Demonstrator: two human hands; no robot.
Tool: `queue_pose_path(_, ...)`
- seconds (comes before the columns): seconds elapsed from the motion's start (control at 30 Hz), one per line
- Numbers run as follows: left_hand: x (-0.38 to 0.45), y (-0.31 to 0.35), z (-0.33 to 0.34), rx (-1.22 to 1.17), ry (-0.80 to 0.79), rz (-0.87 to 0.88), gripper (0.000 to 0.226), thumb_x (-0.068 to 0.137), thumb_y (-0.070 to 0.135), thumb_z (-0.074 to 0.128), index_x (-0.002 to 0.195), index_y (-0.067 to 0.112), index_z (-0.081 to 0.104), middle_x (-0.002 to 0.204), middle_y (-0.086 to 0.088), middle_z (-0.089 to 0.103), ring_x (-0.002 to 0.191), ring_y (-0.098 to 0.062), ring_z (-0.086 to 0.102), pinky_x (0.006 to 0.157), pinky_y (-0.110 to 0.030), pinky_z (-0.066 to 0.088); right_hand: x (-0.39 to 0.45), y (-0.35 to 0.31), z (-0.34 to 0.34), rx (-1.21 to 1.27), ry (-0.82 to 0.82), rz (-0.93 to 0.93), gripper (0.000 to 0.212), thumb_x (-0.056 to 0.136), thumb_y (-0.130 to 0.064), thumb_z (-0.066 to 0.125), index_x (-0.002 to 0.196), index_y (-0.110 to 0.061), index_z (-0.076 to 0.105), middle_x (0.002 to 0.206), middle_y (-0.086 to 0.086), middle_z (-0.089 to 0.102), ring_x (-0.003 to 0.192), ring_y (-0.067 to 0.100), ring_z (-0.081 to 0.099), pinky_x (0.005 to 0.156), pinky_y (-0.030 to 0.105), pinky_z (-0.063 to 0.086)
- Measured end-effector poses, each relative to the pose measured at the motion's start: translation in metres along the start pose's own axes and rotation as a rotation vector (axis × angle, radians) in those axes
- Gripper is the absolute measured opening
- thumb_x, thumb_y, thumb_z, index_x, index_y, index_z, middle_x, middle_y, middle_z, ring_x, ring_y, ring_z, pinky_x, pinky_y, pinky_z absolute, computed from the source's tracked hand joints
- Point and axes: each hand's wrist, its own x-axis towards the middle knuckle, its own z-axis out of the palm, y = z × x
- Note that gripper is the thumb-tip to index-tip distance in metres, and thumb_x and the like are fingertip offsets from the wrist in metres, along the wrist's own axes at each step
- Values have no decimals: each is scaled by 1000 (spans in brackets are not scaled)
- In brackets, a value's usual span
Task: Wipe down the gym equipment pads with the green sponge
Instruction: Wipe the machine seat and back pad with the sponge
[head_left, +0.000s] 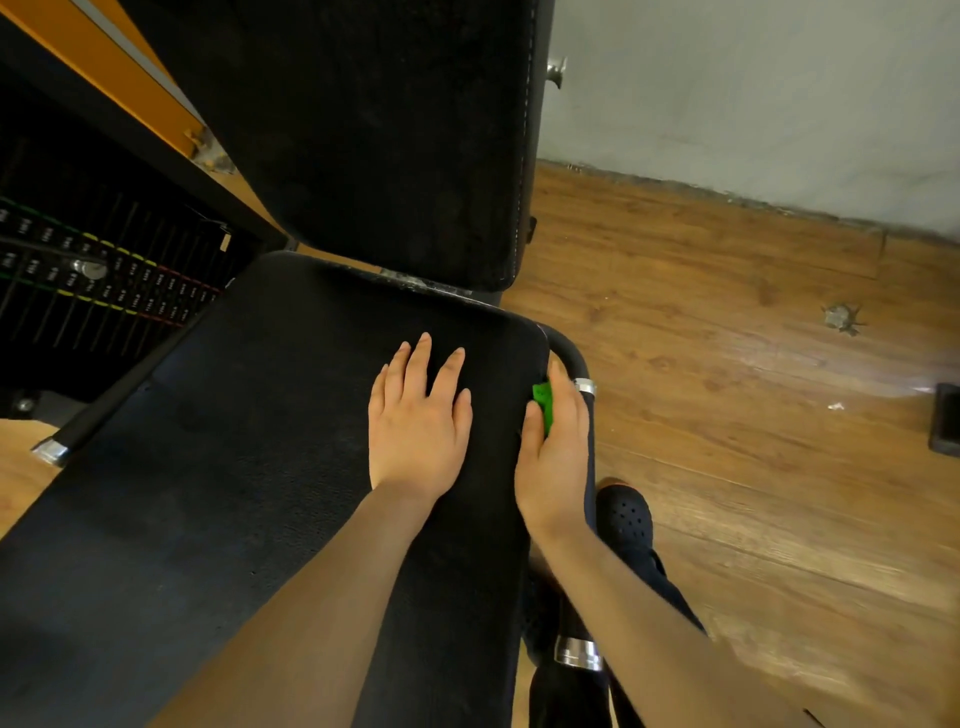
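A small bright-green sponge (543, 405) is pressed against the right-hand edge of a black textured seat pad (260, 441) on a gym machine, pinned there by the right hand (553, 452), whose thumb and fingers curl around it so that only a narrow strip shows. That visible strip runs lengthwise along the pad's side, pointing away from the person toward the upright black backrest pad (374, 130); the sponge's full shape is hidden by the hand. The left hand (418, 415) lies flat on the seat top, fingers straight and slightly spread, holding nothing. Judging by this position, work is on the seat's side edge; nothing on the dark surfaces shows which parts are already wiped, and the backrest, with faint dusty marks, appears still to need attention. Just beside the right hand a curved black handle with a chrome collar (584, 387) rises past the seat. A weight stack with coloured labels (93, 280) stands to the left, and a black perforated clog (623, 514) rests on the wooden plank floor (727, 415).
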Motion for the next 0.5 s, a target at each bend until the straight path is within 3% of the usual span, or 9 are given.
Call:
queue_pose_path(0.13, 0, -1, 0, -6, -1, 4, 49, 99, 40, 32, 145, 27, 38, 156, -8, 29, 145, -26, 20, 116, -42, 17, 35, -5, 6, -24, -19, 17, 44, 102, -23, 40, 146, -19, 37, 152, 1, 36, 142, 9, 24, 100, -3, 10)
queue_pose_path(0.37, -1, -1, 0, -11, -5, 9, 50, 99, 40, 31, 147, 27, 36, 156, -8, 27, 146, -26, 19, 117, -42, 15, 7, 0, 1, -64, -20, 2, 42, 102, -25, 41, 144, -22, 40, 153, -4, 35, 133, -8, 20, 93, -10, 9)
queue_pose_path(0.5, -1, -2, -1, -17, -14, 20, 50, 99, 39, 32, 147, 25, 35, 157, -9, 26, 146, -27, 18, 117, -41, 13, -36, -1, -3, -90, -21, 50, 43, 101, -23, 42, 143, -28, 39, 154, -8, 30, 138, -4, 21, 95, -5, 11)
